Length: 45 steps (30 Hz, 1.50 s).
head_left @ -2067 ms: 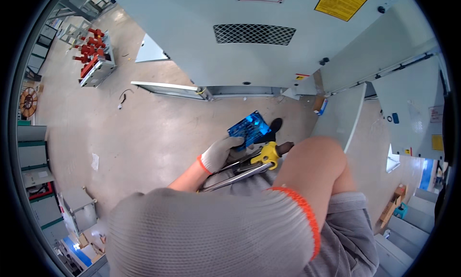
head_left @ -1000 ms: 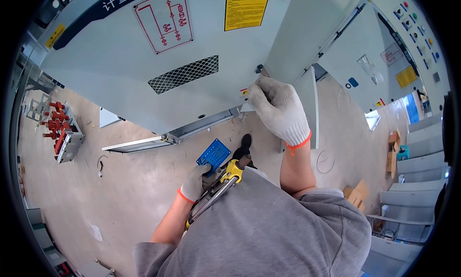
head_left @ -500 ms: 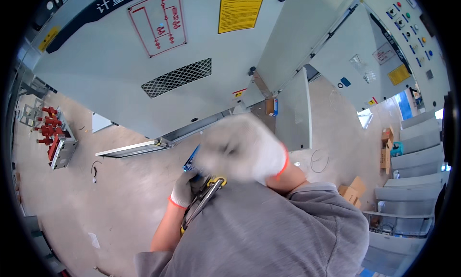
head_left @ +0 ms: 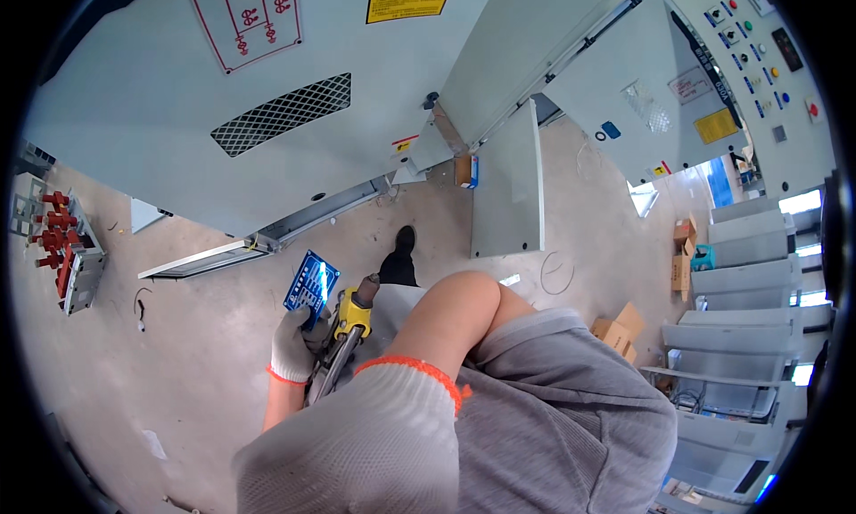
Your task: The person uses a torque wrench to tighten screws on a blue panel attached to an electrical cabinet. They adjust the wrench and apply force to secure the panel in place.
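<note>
Left of my body, my gloved left hand (head_left: 296,345) is closed on a blue nameplate (head_left: 312,287) with pale lettering, pinched at its lower edge. Tight beside that hand is a tool with a yellow head (head_left: 353,316), a brownish nose and long steel arms; it looks like a hand riveter. Whether the left hand also grips this tool I cannot make out. Large in the lower foreground is the back of my gloved right hand (head_left: 357,452), its wrist bent toward me and its fingers out of sight. Both white knit gloves have orange cuffs.
A large grey cabinet (head_left: 267,175) with a mesh vent stands ahead, and an open door panel (head_left: 508,189) juts toward me. Red insulator-like parts on a frame (head_left: 71,255) stand far left. Cardboard boxes (head_left: 615,331) and grey cabinets (head_left: 731,336) line the right.
My right hand has swung from in front of my chest down and back toward me. The nameplate shows more fully now. My view has shifted, and a foot has come into sight.
</note>
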Available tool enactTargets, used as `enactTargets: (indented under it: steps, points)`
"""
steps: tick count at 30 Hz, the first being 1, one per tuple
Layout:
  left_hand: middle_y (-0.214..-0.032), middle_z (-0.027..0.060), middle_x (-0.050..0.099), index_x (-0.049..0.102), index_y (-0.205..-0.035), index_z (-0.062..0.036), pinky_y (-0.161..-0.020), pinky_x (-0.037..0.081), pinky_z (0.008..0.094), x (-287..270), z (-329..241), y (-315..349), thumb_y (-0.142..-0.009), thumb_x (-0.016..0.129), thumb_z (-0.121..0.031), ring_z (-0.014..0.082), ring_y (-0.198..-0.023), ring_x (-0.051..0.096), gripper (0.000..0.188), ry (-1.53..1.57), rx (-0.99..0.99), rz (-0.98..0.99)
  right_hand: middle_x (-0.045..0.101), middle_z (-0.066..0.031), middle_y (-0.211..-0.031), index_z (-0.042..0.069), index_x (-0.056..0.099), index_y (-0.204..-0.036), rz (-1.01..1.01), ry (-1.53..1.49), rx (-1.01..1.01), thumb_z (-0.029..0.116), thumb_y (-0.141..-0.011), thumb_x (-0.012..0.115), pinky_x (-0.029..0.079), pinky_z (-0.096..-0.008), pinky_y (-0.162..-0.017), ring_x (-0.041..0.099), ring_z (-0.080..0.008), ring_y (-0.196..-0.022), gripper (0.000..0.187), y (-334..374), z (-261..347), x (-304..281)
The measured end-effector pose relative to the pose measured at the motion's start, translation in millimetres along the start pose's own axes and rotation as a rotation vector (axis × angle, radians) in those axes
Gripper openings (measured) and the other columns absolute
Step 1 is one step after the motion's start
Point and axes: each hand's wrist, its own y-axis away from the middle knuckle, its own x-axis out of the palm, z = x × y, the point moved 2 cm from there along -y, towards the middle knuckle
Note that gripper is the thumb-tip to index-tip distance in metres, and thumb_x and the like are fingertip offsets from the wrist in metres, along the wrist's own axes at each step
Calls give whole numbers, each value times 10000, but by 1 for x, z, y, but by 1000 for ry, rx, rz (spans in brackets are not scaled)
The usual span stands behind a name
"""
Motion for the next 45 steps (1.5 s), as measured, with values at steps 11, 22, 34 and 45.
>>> enactTargets:
  steps: [11, 22, 34, 45]
  points:
    - [-651, -50, 445, 673, -1078, 38, -514, 247, 258, 1, 3, -5, -977, 577, -320, 71, -520, 350, 385, 68, -25, 47, 544, 16, -642, -7, 644, -742, 32, -103, -2, 285, -1157, 573, 383, -291, -508, 468, -70, -584, 512, -4, -10, -2]
    - [-638, -62, 418, 678, -1046, 19, -507, 213, 258, 14, -5, -2, -986, 572, -346, 65, -511, 318, 384, 33, -28, 62, 576, 23, -650, -1, 691, -795, 92, -117, 71, 309, -1159, 567, 388, -266, -493, 496, -61, -567, 494, -2, -9, -4]
    - [-620, -6, 529, 680, -949, -82, -540, 405, 304, 5, -4, -8, -933, 586, -333, 136, -521, 458, 269, 16, -47, 46, 606, -4, -715, -3, 679, -865, 232, -274, -48, 272, -1169, 537, 405, -246, -493, 517, -59, -568, 434, -9, -56, -13]
    - [-581, -52, 427, 670, -959, -74, -488, 272, 267, 7, -2, -8, -942, 578, -345, 86, -475, 332, 287, 22, -14, 47, 610, -8, -718, -2, 673, -866, 232, -331, -25, 265, -1164, 547, 421, -236, -491, 534, -61, -566, 419, -10, -60, -11]
